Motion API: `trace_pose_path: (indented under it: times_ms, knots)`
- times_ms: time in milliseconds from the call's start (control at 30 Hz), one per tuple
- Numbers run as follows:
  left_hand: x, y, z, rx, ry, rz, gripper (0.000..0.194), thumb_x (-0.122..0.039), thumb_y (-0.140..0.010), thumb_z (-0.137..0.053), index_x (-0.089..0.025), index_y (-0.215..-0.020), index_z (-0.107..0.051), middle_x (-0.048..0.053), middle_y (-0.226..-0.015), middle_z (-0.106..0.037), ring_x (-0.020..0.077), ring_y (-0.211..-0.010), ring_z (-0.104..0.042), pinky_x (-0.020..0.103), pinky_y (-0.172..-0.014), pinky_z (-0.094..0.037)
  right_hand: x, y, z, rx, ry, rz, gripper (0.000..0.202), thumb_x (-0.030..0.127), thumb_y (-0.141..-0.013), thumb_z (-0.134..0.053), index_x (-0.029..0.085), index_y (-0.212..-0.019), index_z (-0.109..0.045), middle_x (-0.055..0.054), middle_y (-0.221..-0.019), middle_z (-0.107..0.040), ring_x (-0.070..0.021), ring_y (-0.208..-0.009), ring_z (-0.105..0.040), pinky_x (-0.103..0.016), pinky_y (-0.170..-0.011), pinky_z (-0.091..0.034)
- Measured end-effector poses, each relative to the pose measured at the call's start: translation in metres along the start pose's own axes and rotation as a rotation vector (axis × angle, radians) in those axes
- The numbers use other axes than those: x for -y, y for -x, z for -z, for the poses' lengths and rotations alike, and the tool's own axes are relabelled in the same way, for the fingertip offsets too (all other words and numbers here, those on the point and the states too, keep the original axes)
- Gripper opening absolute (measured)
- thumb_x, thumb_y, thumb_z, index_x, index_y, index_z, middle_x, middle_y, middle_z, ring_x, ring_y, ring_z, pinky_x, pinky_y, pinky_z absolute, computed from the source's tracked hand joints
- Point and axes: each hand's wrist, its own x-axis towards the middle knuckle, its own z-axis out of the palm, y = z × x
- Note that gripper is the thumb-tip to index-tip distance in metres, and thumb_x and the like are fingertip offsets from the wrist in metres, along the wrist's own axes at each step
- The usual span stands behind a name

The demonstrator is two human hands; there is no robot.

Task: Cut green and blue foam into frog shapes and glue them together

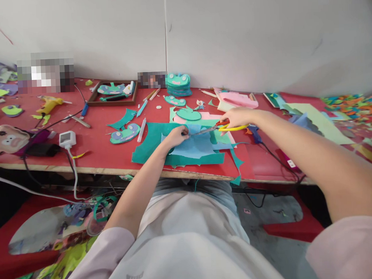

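Note:
My right hand (238, 117) grips a pair of scissors (233, 128) with red and yellow handles. The blades point left, toward my left hand (177, 136). That hand is closed in a pinch close to the blade tips; whatever sits between its fingers is too small or hidden to make out. Under both lies a cut light-blue sheet (192, 146), on top of a larger dark teal sheet (152, 143). Narrow teal offcuts (236, 158) hang at the table's front edge. Just behind the scissors is a green cut-out shape (188, 114).
A stack of green face shapes (179, 84) stands by the wall, beside a brown tray (113, 103) of pens. A yellow glue gun (49, 104) lies left; a blue glue gun (254, 133) lies near my right wrist. Cables cross the red table (106, 153). Colourful scraps (355, 111) cover the far right.

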Motion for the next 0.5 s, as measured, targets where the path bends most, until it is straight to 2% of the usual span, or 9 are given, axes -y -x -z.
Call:
trace_pose_path:
  times_ms: [500]
  knots:
    - [0.0023, -0.0002, -0.0009, -0.004, 0.024, -0.01, 0.015, -0.018, -0.074, -0.058, -0.015, -0.089, -0.06, 0.007, -0.092, -0.068, 0.0174, -0.086, -0.063, 0.031, -0.081, -0.048, -0.0011, 0.0015, -0.0088, 0.008, -0.008, -0.032, 0.056, 0.072, -0.063, -0.057, 0.032, -0.101, -0.069, -0.004, -0.093, -0.07, -0.0265, -0.079, -0.061, -0.034, -0.062, -0.04]
